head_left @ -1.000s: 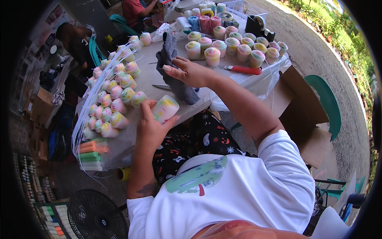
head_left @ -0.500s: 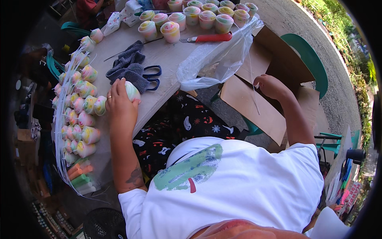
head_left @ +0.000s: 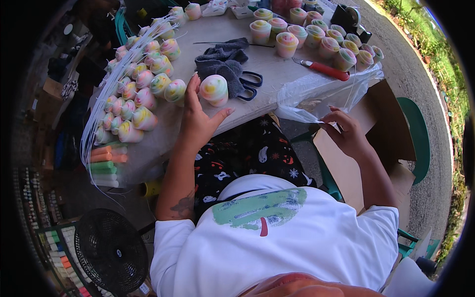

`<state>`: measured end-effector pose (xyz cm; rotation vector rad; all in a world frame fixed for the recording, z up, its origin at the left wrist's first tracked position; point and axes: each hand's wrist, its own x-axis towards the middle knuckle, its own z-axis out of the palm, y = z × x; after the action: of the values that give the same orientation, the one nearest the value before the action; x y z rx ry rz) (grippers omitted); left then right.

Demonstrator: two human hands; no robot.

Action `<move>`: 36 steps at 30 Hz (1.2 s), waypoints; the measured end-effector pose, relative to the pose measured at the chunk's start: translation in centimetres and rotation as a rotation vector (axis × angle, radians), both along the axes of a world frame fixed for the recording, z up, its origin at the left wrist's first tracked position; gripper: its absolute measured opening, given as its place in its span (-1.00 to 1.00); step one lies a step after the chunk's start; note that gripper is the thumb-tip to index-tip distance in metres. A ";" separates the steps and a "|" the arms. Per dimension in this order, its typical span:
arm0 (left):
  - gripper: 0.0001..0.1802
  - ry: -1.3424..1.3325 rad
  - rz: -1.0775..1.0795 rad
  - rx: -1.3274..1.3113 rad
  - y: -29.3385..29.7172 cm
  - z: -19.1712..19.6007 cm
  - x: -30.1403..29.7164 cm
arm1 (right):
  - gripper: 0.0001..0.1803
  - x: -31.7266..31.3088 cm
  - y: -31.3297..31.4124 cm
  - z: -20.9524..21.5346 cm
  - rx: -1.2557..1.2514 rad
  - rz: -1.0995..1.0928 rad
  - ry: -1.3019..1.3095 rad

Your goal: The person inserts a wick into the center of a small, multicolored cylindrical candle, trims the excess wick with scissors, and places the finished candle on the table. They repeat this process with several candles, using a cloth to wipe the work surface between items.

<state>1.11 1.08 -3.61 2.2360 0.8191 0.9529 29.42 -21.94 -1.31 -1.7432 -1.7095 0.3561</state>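
Note:
A swirled pastel cup-shaped candle point(head_left: 214, 91) stands near the table's front edge. My left hand point(head_left: 200, 116) is open beside it, thumb and fingers spread to either side. Over the table's right edge, my right hand point(head_left: 345, 132) pinches the edge of a clear plastic sheet or bag point(head_left: 301, 113). A thin white strand point(head_left: 353, 85) hangs down over the plastic. Behind the candle lie a dark grey cloth point(head_left: 221, 62) and scissors with dark blue handles point(head_left: 251, 85).
Many similar candles point(head_left: 145, 99) with long white strands point(head_left: 101, 94) lie at left; others point(head_left: 314, 37) stand at the back. A red-handled cutter point(head_left: 329, 71) lies at right, near a tape dispenser point(head_left: 346, 19). An open cardboard box point(head_left: 391, 123) sits beside a green chair point(head_left: 418, 138).
My left hand has opened from around the candle, which now stands upright. My right hand has moved to the plastic's edge and pinches it. The view has swung, shifting the table rightward.

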 end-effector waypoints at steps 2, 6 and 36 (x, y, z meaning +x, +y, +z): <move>0.10 -0.123 0.030 -0.031 0.8 -2.3 1.1 | -0.86 -3.2 3.3 2.8 0.056 0.048 0.171; 0.01 -0.139 0.074 -0.115 1.1 -2.6 1.7 | -0.83 -6.8 8.5 3.8 0.278 0.081 0.109; -0.77 -0.082 -0.234 0.363 -2.1 1.6 -2.5 | -0.86 -9.8 9.2 2.4 0.055 0.274 0.131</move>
<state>-1.41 -0.98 -1.97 2.5075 0.3557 1.1407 19.58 -12.69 1.12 -1.4160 -1.8452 0.5268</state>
